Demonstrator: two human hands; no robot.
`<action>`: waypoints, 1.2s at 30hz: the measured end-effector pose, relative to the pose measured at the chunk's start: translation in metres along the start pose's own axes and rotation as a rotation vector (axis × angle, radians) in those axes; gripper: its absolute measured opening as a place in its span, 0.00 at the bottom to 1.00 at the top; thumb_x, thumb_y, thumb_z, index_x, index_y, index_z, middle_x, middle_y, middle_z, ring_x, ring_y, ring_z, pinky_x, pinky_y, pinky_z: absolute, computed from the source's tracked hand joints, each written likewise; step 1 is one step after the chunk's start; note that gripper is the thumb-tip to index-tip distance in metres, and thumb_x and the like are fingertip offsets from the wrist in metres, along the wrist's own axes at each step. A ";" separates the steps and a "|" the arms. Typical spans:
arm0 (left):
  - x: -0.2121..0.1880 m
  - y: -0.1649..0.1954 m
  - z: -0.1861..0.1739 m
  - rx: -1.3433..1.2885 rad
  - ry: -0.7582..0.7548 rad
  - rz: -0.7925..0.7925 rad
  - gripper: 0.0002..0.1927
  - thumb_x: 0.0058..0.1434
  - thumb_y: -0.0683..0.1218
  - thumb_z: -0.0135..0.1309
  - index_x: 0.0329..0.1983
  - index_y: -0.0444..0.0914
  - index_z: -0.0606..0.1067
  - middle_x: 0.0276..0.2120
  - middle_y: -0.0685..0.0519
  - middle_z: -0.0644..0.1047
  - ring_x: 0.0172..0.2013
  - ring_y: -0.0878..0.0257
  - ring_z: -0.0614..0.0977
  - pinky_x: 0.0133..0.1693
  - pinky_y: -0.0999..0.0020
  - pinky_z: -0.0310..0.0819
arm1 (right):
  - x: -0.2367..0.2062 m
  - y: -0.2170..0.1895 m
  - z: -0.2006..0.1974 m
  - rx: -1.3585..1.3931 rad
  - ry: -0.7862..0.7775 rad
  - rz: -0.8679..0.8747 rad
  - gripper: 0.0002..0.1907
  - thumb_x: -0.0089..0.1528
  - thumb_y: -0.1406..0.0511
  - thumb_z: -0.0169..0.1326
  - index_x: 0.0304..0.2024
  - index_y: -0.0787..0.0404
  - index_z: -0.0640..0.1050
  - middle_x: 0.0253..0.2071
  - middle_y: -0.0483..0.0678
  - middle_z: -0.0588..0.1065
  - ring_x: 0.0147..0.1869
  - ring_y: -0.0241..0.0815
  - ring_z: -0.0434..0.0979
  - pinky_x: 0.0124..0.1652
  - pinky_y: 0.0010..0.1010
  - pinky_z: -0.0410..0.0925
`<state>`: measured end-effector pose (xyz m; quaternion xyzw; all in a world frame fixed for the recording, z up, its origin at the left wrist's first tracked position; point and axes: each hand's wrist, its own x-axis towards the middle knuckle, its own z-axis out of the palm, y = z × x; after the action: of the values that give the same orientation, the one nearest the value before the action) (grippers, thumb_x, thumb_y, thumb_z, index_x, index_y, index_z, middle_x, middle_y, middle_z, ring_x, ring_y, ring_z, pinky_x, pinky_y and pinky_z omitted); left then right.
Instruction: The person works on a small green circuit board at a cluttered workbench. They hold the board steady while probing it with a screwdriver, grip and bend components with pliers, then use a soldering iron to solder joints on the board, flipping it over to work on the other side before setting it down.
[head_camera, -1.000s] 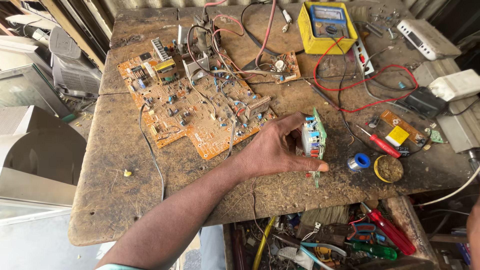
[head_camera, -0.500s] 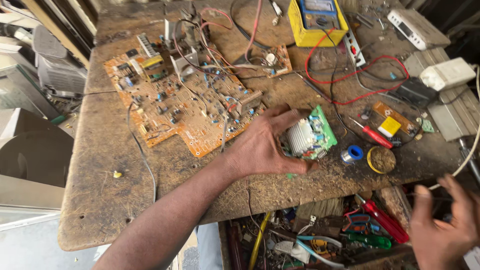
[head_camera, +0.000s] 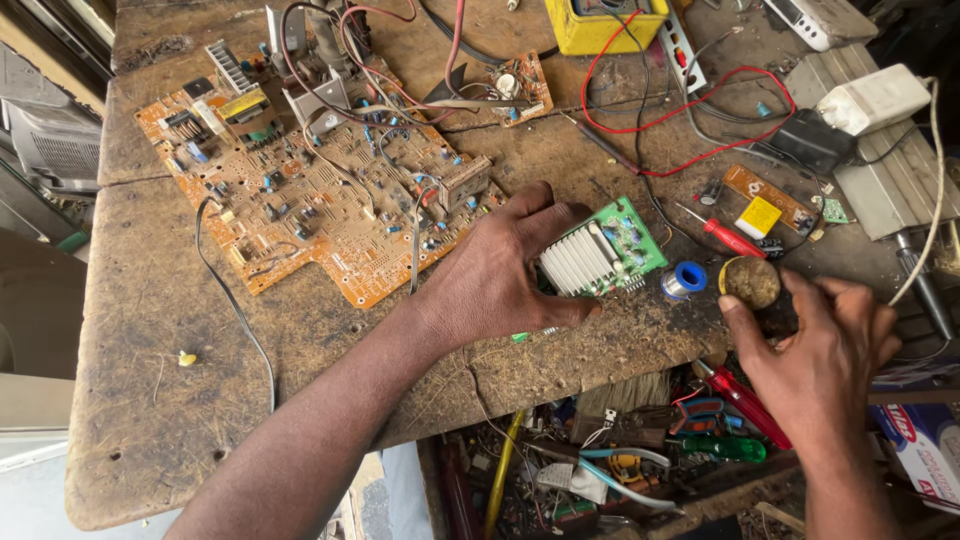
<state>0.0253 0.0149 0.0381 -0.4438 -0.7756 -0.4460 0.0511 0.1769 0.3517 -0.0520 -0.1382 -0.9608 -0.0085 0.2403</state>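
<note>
Mid-frame, the left hand (head_camera: 500, 275) clamps a small green circuit board (head_camera: 612, 252) with a ribbed silver heatsink against the rough wooden bench (head_camera: 150, 400). Right of it, the right hand (head_camera: 825, 350) curls around a round crusty brown tin (head_camera: 752, 284), with a big orange circuit board (head_camera: 310, 200) sprawled upper left.

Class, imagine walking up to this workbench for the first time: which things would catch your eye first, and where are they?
Most striking is the large orange circuit board spread across the bench's upper left, tangled with wires. At the centre, the left hand grips a small green circuit board with a white finned heatsink. Near the bench's right edge, the right hand touches a small round tin, with a red looping wire above.
</note>
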 end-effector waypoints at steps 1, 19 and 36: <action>-0.001 0.000 0.000 -0.016 -0.014 -0.015 0.37 0.44 0.53 0.73 0.56 0.36 0.74 0.44 0.44 0.74 0.46 0.47 0.81 0.47 0.56 0.79 | 0.001 -0.001 0.001 0.009 -0.008 0.013 0.32 0.61 0.45 0.68 0.57 0.58 0.81 0.52 0.50 0.66 0.67 0.56 0.60 0.66 0.56 0.55; -0.002 -0.004 0.011 0.049 -0.017 -0.057 0.36 0.44 0.52 0.74 0.54 0.34 0.74 0.46 0.44 0.72 0.48 0.48 0.81 0.49 0.57 0.79 | 0.003 -0.074 -0.040 0.608 0.206 -0.124 0.32 0.61 0.74 0.67 0.66 0.74 0.70 0.51 0.57 0.74 0.51 0.47 0.80 0.49 0.33 0.76; -0.004 0.003 0.014 0.191 0.007 0.022 0.34 0.48 0.54 0.72 0.52 0.33 0.72 0.47 0.42 0.71 0.43 0.43 0.81 0.41 0.52 0.80 | 0.015 -0.148 -0.048 1.020 -0.008 -0.037 0.36 0.58 0.81 0.61 0.68 0.75 0.65 0.49 0.53 0.76 0.48 0.38 0.83 0.42 0.24 0.77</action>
<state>0.0346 0.0230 0.0302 -0.4439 -0.8094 -0.3710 0.1008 0.1458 0.2092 0.0048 0.0136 -0.8458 0.4580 0.2733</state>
